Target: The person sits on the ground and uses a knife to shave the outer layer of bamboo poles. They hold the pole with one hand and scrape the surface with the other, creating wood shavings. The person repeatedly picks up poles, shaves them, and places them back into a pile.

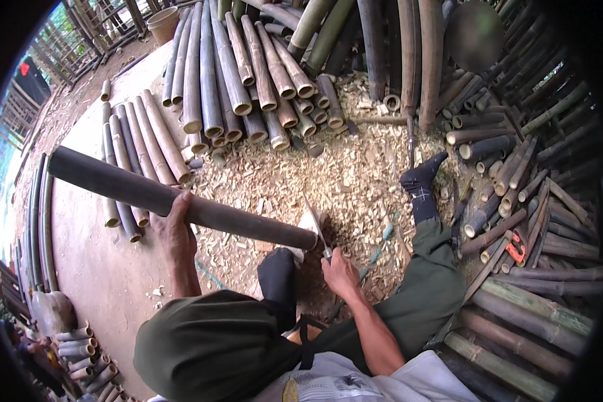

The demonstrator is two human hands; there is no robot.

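Observation:
My left hand (175,224) is wrapped around the middle of a thick, dark bamboo tube (238,222). The tube slants from the upper left down to a lower right end close to my right hand (342,273). That hand grips the handle of a knife (319,231), whose blade points up and away from me, right beside the tube's end. Whether blade and tube touch, I cannot tell. A pale-topped block (309,221) shows partly behind the blade and tube. My left foot (277,273), in a dark sock, is just below the tube.
Pale wood chips (355,174) cover the ground ahead. Cut bamboo tubes (228,87) lie piled at the back, with more bamboo (516,328) stacked to the right. An orange-handled tool (515,248) rests among the right-hand pieces. A bucket (163,25) stands at the far left.

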